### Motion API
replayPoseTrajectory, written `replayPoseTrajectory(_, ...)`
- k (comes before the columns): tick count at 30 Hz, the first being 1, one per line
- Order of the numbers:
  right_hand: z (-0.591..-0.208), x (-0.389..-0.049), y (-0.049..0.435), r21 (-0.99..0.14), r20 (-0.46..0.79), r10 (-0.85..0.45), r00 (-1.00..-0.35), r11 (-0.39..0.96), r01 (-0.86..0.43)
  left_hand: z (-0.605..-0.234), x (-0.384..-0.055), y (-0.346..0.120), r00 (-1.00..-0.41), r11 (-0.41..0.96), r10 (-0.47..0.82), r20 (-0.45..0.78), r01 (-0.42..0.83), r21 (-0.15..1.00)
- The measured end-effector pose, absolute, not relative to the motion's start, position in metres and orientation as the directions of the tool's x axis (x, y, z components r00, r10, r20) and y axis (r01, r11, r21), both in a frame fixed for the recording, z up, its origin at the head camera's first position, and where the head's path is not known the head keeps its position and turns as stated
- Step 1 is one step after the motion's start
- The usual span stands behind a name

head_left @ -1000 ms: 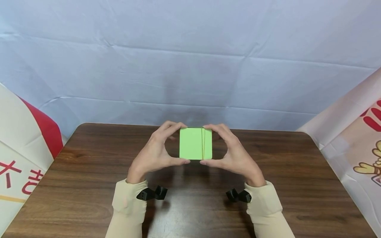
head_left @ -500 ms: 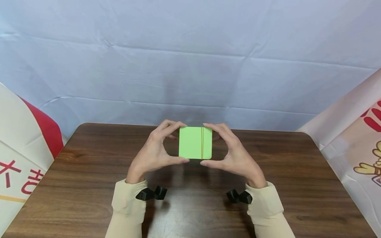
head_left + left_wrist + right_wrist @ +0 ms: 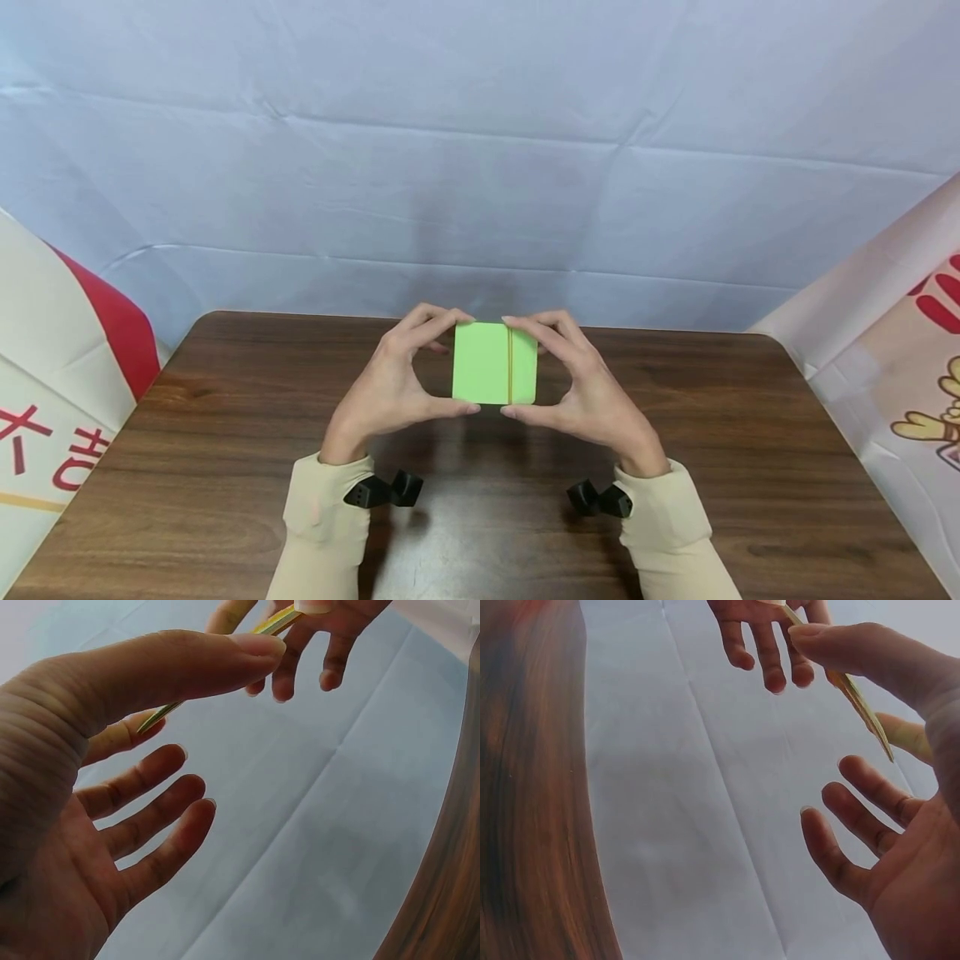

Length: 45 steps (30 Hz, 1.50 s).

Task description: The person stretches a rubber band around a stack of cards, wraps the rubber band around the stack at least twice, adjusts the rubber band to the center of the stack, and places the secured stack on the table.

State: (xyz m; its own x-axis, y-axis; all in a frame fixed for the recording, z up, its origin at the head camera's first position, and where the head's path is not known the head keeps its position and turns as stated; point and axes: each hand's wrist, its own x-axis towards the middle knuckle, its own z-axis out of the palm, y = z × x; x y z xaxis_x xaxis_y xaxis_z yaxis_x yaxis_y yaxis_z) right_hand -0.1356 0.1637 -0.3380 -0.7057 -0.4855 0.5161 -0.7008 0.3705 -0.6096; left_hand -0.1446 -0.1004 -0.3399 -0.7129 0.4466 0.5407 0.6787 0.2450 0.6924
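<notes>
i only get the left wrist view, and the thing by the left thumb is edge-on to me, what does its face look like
Observer: The head view shows a lime-green square with rounded corners, its face turned toward the head camera.
Operator: anything on that face
Observer: Yes, a thin yellowish band runs across it from the upper edge to the lower, off-centre, closer to the right hand than to the left hand.
Operator: where does the right hand have it at the upper edge
Observer: In the head view, a fingertip of that hand sits at the upper edge, right by the band.
</notes>
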Motion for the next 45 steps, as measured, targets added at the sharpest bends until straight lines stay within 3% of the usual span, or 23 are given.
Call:
replayPoseTrajectory(11,-0.334,-0.134,0.168,-0.568,0.496,-0.493,-0.715,0.439,-0.696,-0.34,-0.144,-0.1,-0.717,0.236,0.449,0.532,0.67,0.704)
replayPoseTrajectory(25,-0.335,-0.134,0.165,-0.583,0.536,-0.452,-0.713,0.413,-0.7,-0.338,-0.142,-0.099,-0.707,0.234,0.441,0.553,0.685,0.69)
replayPoseTrajectory(34,-0.33,-0.131,0.173,-0.585,0.481,-0.499,-0.721,0.429,-0.688,-0.337,-0.14,-0.097,-0.718,0.226,0.451,0.53,0.667,0.71)
replayPoseTrajectory(45,-0.33,-0.133,0.178,-0.565,0.504,-0.51,-0.697,0.415,-0.713,-0.336,-0.14,-0.099,-0.708,0.206,0.5,0.499,0.657,0.725)
